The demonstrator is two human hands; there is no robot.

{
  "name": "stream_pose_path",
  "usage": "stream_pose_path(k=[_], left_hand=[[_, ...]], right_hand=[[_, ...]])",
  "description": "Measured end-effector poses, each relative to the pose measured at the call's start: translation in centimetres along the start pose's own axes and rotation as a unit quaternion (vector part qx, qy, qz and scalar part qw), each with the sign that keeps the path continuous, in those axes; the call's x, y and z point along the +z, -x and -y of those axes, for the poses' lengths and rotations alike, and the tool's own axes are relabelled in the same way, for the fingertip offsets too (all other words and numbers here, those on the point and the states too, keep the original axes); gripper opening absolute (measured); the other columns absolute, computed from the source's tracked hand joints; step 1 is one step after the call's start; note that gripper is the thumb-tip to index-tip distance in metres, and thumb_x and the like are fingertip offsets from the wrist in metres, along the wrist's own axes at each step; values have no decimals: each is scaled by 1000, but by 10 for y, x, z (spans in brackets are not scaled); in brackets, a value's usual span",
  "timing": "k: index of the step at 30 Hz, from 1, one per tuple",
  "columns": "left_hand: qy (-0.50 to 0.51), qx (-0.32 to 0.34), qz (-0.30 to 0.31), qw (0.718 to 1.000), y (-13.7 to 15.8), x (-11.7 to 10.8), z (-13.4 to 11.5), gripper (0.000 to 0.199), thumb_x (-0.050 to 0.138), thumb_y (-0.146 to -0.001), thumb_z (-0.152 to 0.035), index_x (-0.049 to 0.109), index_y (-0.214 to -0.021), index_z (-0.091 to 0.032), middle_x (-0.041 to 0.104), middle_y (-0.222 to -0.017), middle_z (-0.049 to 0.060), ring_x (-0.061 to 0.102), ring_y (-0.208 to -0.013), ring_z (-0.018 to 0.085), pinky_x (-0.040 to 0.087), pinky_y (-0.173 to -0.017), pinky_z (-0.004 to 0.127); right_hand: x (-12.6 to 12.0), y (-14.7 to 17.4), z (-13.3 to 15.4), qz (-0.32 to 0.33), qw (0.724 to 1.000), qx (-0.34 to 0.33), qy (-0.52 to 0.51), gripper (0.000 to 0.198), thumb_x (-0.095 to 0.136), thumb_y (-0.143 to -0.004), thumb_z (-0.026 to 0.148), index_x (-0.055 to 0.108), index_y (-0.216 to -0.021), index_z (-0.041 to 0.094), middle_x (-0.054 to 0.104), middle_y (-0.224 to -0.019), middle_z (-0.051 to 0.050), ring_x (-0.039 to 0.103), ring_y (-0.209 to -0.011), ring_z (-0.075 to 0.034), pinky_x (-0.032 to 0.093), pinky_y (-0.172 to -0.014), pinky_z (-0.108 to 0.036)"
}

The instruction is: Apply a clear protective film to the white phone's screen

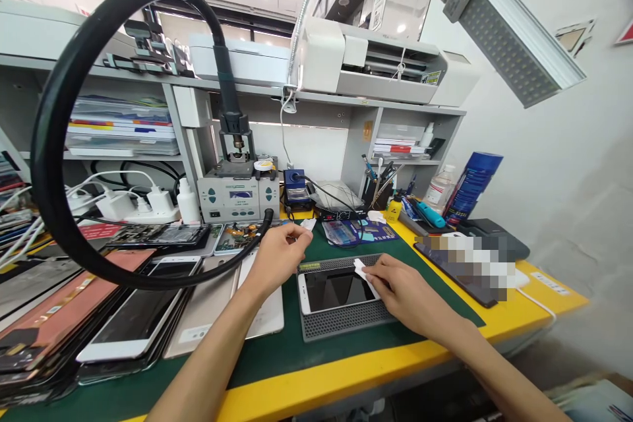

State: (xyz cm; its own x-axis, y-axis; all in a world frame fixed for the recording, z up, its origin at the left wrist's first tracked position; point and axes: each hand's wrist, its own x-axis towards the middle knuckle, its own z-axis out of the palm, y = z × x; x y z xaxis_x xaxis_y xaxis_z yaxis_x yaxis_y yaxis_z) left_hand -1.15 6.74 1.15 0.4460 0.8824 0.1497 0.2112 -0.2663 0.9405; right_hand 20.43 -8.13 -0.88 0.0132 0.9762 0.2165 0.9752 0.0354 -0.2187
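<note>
- Phone (332,292) lies face up on a grey pad (341,325), between the two hands; its frame is white, its screen dark.
- Right hand (401,290) pinches a white wipe (360,270) between thumb and fingers, at the phone's far edge.
- Left hand (281,256) is raised near the phone's far left corner, fingers curled; a white scrap (308,224) shows at the fingertips, but whether they pinch it cannot be told.
- Green mat (277,356) spreads beneath the pad, under both hands, on a yellow table (316,382).
- Left of the left hand, a second phone (141,310) tops a stack.
- Beyond the left hand stands a station (240,199); a black hose (48,125) loops to its left.
- Beyond the right hand stands a yellow bottle (393,209).
- Right of the right hand lies a dark slab (445,264), partly blurred out.
- Above and right of the right hand hangs a lamp (517,36).
</note>
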Motion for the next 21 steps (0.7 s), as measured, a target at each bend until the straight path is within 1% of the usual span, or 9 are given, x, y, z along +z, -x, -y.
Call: stream_pose_path(k=[4,9,14,18,21], left_hand=[[-3,1,3,1000,2,0,-1,27,62,-83,-44,70,-82,-19,62,-61,-1,52,-46,13,42,-45,24],[-1,6,5,1000,1,0,0,28,63,-83,-46,70,-83,-19,62,-62,-1,53,-46,13,42,-46,25],[-5,5,4,1000,0,1,1,27,63,-83,-45,70,-82,-19,62,-62,-2,52,-45,13,43,-46,25],[-7,0,3,1000,0,2,2,25,63,-84,-43,70,-83,-19,62,-62,-2,53,-45,13,42,-45,24],[-7,-1,3,1000,-1,3,4,26,63,-84,-44,70,-84,-19,61,-62,-2,52,-45,13,41,-44,24]], right_hand=[[4,-6,5,1,997,-18,76,32,40,-106,14,71,-96,15,60,-89,-8,59,-82,-23,43,-71,-33],[5,-10,10,6,993,-31,113,27,43,-101,8,69,-94,13,58,-88,-10,55,-82,-25,39,-69,-35],[4,-14,17,19,991,-49,123,26,45,-100,5,67,-90,13,58,-91,-10,54,-83,-23,39,-73,-34],[6,-16,27,30,990,-69,118,24,45,-98,3,66,-93,14,58,-94,-10,54,-87,-23,39,-74,-33],[8,-14,40,42,989,-86,110,25,46,-95,1,66,-99,14,59,-99,-10,55,-92,-24,40,-77,-33]])
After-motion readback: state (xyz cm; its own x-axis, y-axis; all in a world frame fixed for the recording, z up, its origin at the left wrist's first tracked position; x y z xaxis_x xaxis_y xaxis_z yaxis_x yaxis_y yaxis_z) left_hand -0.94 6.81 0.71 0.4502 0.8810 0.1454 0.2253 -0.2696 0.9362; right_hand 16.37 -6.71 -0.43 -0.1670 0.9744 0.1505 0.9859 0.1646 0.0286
